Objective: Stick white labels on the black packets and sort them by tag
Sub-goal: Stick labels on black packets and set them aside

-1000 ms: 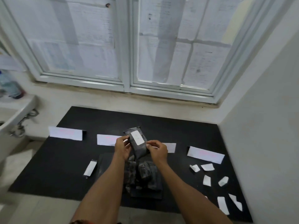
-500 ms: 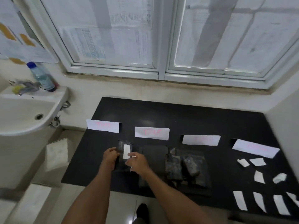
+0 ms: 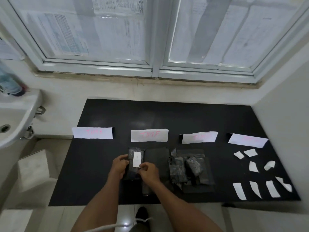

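1. Head view, the room: A black table top stood against a pale wall under a white-framed double window whose panes were covered with printed sheets. A white sink hung at the left with a blurred bottle on its rim. The floor below was pale tile, and a dark shoe showed between the person's forearms.

2. Head view, the surface: Four white tags stood in a row across the table: the first tag, the second tag, the third tag and the fourth tag. Each carried faint red writing, too blurred to read with certainty. Loose white strips lay scattered in front of the fourth tag, near the right edge. A heap of crumpled black packets sat in front of the third tag.

3. Head view, the work: The labelled packet, glossy, black and wrinkled, was in front of the left end of the second tag. A narrow white label ran upright down its middle. Whether the packet lay on the table or was held just above it could not be told.

4. Head view, the hands: The left hand gripped the packet's left edge with curled fingers. The right hand had its fingers bent close together, pinching the packet at the label's lower end.
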`<state>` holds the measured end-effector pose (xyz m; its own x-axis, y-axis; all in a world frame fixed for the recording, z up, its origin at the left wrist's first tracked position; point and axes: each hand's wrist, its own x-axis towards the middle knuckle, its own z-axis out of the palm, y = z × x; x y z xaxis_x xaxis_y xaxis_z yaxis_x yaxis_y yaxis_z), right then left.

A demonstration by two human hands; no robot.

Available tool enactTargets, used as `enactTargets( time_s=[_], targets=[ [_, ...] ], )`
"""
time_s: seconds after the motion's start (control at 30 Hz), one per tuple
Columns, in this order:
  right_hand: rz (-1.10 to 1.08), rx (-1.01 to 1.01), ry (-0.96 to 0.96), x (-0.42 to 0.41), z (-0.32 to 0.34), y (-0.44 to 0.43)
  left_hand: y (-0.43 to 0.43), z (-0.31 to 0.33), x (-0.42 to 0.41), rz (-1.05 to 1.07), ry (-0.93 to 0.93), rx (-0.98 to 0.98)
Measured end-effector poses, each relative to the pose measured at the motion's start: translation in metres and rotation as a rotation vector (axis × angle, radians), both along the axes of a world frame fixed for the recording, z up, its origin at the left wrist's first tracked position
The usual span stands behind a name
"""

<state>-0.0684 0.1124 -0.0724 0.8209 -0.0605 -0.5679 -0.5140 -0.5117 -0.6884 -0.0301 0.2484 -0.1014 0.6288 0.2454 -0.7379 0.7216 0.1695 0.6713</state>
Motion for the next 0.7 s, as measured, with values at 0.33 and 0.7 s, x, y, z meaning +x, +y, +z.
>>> enactTargets(
  time_s=[0.33,0.7],
  targets=[
    [0.098,-0.405,-0.124,-0.029,-0.001,-0.036,-0.009,-0.002,-0.002,-0.033,0.071,0.196],
    [-0.232,-0.524,-0.592,-0.032,0.011,-0.08,-0.082,0.044,-0.001,-0.27,-0.215,0.76]
  ],
)
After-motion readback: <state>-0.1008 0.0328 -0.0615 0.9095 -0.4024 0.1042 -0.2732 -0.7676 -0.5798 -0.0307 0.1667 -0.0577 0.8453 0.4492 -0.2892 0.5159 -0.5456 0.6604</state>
